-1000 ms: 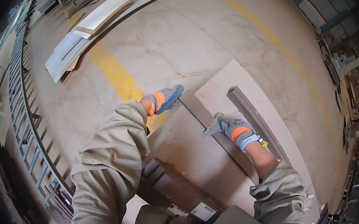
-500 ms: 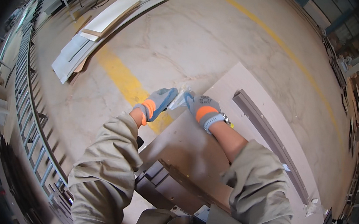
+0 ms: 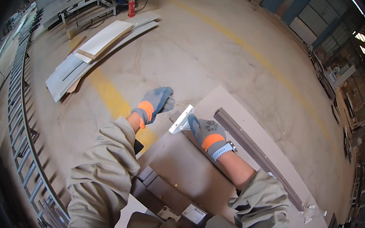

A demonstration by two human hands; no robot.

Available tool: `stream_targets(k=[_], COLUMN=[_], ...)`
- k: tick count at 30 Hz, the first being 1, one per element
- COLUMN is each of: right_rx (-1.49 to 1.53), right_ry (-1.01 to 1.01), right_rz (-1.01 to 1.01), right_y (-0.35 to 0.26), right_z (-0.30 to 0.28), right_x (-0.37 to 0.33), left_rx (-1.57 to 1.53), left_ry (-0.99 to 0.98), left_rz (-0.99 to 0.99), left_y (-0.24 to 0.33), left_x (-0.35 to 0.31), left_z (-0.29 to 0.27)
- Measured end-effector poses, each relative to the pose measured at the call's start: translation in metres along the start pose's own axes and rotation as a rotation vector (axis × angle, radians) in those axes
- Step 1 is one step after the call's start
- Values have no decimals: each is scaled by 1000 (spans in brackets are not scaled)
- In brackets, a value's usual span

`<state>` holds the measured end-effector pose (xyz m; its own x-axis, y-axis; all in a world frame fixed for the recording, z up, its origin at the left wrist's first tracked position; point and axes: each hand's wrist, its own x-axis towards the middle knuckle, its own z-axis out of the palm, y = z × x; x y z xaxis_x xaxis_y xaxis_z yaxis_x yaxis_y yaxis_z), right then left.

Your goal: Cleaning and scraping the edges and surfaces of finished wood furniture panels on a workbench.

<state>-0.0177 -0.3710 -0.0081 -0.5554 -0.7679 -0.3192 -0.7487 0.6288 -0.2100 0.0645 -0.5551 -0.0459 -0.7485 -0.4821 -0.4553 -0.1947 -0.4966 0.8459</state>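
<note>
Fingers (image 3: 193, 122) of the right hand (image 3: 207, 131), gloved in grey and blue with an orange cuff, are closed on the narrow side of a flat, pale scraper-like blade (image 3: 181, 120) in the head view; this grip probably serves to leave the broad, bright edge free, since that edge points away from the glove toward the other hand. The blade sits near the middle of the view, over or just beside the far end of a narrow brown strip (image 3: 174, 116); whether they touch cannot be told. The left hand (image 3: 155, 104) hangs apart from the blade, beyond the panel's edge, its fingers loosely curled; nothing shows in them, but the palm is hidden, so I cannot tell whether they grip anything. Beneath the right forearm lies a wide brown panel (image 3: 191, 159), and on a paler panel (image 3: 224, 99) to the right a long brown profile (image 3: 257, 156) lies flat, likely so that it rests steady along its length. Crumpled clear plastic (image 3: 313, 212) sits beside the profile's near end. Nearest the body, a dark brown piece bears a white label (image 3: 194, 213), face up and so readily seen. Stacked sheets (image 3: 106, 39) lie on the floor (image 3: 189, 52), well apart from both hands.
</note>
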Motion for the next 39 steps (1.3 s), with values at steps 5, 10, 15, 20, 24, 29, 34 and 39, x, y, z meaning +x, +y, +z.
stream_targets(k=[5,10,15,20,24,29,34,39], right_rx=[-105,4,352,578,912,1023,1035,990], right_ry=[-12,170,82,256,530,777,985,1246], right_rz=[-86,-68,314,542,732,849,977,1123], right_y=[-2,47,107,196,238,253,244,213], right_z=[-23,-21,-47,-32,-17,-13,-9,16], right_x=[-26,-45,-99,-180,-253,-353,-453,-532], left_rx=[432,1189,1460,1273,1546,1856,2040,2197], left_ry=[-192,256,-51,114,38,-389,-813,-862], left_rz=[283,364,397,171,343,487,633,766], left_y=[-3,3,1,24,11,-34,-104,-176], left_x=[-15,3,21,-4,3,2,-3,-7], left_z=[19,-20,-87,-21,20,110,195,233])
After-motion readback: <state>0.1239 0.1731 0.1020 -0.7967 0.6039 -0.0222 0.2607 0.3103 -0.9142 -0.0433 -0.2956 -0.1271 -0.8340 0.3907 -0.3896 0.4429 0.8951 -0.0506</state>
